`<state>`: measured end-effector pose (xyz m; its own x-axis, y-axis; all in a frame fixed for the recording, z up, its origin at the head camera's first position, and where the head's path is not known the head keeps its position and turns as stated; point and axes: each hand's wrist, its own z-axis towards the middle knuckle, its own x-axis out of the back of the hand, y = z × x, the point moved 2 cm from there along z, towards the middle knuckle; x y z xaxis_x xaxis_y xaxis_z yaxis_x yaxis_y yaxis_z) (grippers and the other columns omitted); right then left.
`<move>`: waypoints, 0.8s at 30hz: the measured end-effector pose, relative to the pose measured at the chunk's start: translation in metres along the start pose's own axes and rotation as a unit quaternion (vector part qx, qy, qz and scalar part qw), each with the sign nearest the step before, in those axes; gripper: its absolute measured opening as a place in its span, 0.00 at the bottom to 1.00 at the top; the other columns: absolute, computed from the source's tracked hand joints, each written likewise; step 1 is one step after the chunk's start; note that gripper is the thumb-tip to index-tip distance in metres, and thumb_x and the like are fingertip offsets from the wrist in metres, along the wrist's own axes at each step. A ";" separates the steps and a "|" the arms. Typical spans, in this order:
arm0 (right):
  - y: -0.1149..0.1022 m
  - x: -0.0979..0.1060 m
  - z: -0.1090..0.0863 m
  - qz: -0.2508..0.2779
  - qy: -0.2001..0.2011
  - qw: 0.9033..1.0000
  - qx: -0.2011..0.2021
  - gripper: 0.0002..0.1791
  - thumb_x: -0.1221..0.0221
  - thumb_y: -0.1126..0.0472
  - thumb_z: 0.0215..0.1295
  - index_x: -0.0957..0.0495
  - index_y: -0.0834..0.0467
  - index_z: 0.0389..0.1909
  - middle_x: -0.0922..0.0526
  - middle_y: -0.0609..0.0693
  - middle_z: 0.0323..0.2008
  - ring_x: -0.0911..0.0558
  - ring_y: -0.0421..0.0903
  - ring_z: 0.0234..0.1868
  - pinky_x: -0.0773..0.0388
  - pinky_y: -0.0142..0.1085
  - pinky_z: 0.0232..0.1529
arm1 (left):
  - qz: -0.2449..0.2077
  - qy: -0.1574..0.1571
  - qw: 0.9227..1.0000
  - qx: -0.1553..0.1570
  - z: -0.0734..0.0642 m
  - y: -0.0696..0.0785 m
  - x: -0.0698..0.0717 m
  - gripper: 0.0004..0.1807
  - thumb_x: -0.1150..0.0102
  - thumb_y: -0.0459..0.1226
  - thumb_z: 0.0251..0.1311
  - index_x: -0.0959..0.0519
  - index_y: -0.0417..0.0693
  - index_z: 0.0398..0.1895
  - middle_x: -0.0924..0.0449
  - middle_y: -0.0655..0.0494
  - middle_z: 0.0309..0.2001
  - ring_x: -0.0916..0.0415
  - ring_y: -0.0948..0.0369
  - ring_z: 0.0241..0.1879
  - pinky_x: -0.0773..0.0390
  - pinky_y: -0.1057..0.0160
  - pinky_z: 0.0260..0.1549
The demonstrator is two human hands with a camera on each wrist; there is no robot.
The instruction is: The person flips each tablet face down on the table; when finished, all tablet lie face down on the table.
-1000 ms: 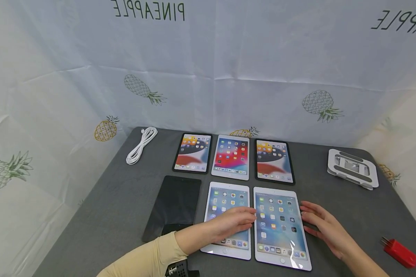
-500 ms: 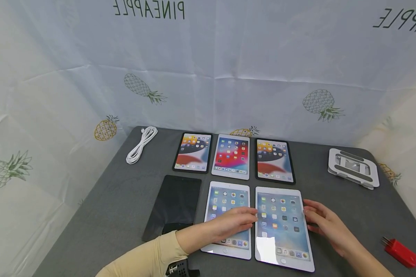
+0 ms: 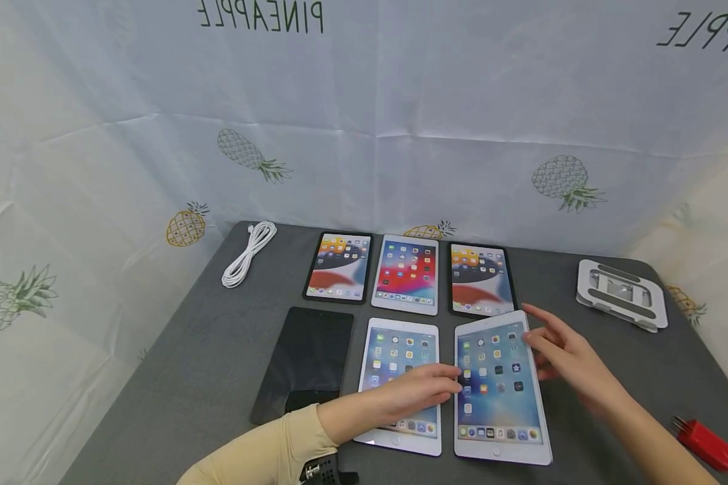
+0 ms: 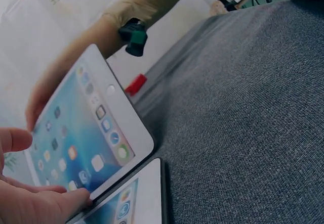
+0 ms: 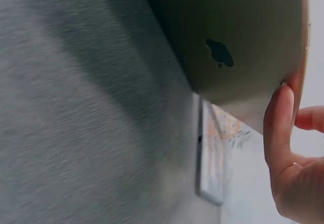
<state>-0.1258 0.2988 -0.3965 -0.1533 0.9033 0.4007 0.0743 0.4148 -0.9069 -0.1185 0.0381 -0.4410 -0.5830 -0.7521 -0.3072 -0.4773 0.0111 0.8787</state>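
Observation:
A white-framed tablet (image 3: 500,391) is tilted, its right side lifted off the table. My right hand (image 3: 573,360) pinches its upper right edge; in the right wrist view, fingers press the gold back (image 5: 248,67) while the thumb is on the other side. At the tablet's left edge, my left hand (image 3: 415,393) touches with extended fingers, its forearm crossing a second white tablet (image 3: 400,337) that lies flat. The left wrist view shows the left fingers (image 4: 66,204) along the raised tablet's lower edge (image 4: 126,128).
Behind lie a black-framed tablet (image 3: 338,266), a white one (image 3: 405,273) and another black-framed one (image 3: 480,276). A dark-screened tablet (image 3: 306,357) lies left. Around them are a coiled white cable (image 3: 245,256), a folded silver stand (image 3: 621,293) and a red plug adapter (image 3: 706,444).
The front right tablet has shifted slightly right and its right side has risen from the table. My right hand has moved up along its edge and taken hold; my left hand followed slightly right.

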 end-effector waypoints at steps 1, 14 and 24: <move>-0.003 -0.001 0.002 0.004 -0.004 1.000 0.008 0.33 0.50 0.55 0.76 0.49 0.59 0.75 0.19 0.45 0.41 0.16 0.48 0.30 0.17 0.39 0.28 | 0.001 0.001 1.000 -0.002 0.000 0.000 0.000 0.29 0.45 0.34 0.63 0.35 0.31 0.67 0.34 0.42 0.67 0.36 0.52 0.67 0.34 0.57 0.64; -0.030 -0.039 0.028 0.058 -0.029 0.996 0.062 0.28 0.47 0.58 0.74 0.42 0.60 0.70 0.21 0.54 0.39 0.22 0.44 0.27 0.18 0.38 0.27 | 0.203 0.012 0.971 -0.123 -0.007 0.001 0.000 0.31 0.48 0.45 0.68 0.36 0.42 0.71 0.36 0.49 0.70 0.36 0.56 0.67 0.31 0.59 0.62; -0.032 -0.053 0.037 0.007 -0.007 0.998 0.069 0.29 0.47 0.55 0.72 0.40 0.56 0.71 0.29 0.59 0.53 0.24 0.46 0.46 0.20 0.36 0.44 | 0.468 -0.025 0.791 -0.394 -0.042 0.029 -0.022 0.41 0.38 0.45 0.62 0.44 0.55 0.76 0.62 0.59 0.78 0.55 0.61 0.74 0.37 0.58 0.65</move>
<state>-0.1565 0.2335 -0.3936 -0.1667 0.9071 0.3866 -0.0587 0.3823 -0.9222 -0.0924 0.0274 -0.3936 -0.4732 -0.6308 0.6150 0.7246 0.1184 0.6789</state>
